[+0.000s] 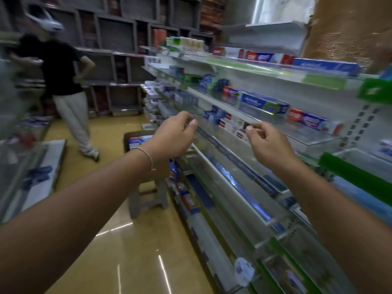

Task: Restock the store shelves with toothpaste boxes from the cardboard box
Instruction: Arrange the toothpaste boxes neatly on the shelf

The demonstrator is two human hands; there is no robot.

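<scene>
Both my arms reach toward the glass-fronted store shelves on the right. My left hand hovers in front of the shelf's clear front rail with loosely curled fingers and holds nothing. My right hand is beside it, fingers also loosely curled and empty, just in front of a red-and-white toothpaste box lying on the shelf. More toothpaste boxes lie on the shelf above. The cardboard box with toothpaste boxes inside stands on a grey stool, partly hidden behind my left wrist.
Another person in a black shirt stands in the aisle at the left, by grey wall shelving. A low display runs along the left side. Lower shelves of boxes extend below my hands. The floor is shiny yellow tile.
</scene>
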